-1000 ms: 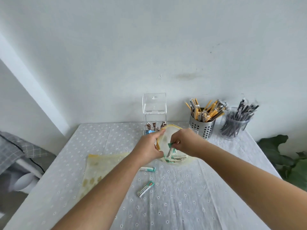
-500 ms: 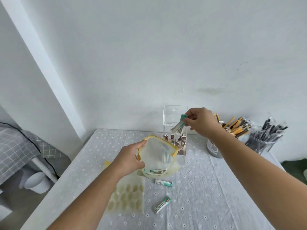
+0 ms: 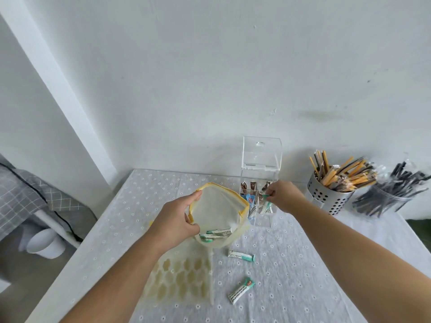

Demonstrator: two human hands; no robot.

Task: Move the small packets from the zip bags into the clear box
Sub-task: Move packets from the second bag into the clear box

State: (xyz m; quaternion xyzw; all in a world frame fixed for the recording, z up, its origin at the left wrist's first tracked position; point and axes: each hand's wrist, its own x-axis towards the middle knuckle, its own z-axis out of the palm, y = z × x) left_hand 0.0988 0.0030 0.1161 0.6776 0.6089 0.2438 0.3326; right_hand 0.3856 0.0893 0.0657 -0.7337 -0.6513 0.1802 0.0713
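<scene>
My left hand (image 3: 178, 219) grips the yellow-edged rim of an open zip bag (image 3: 219, 206), holding it upright; a few green-and-white packets (image 3: 217, 233) lie in its bottom. My right hand (image 3: 283, 195) pinches a green-tipped packet (image 3: 267, 203) and holds it down inside the front right part of the clear box (image 3: 261, 159), whose lid stands open. Brown and blue packets stand in the box's other compartments. Two loose packets (image 3: 241, 255) (image 3: 241, 292) lie on the tablecloth in front of the bag.
A flat zip bag with a yellow honeycomb print (image 3: 182, 278) lies under my left forearm. A perforated metal cup of yellow sticks (image 3: 326, 199) and a clear cup of dark sticks (image 3: 382, 201) stand to the right. The table's left edge drops off beside a grey chair.
My right hand drew a packet out of the bag, lifted it above the box, then lowered it into the box. My left hand kept hold of the bag's rim.
</scene>
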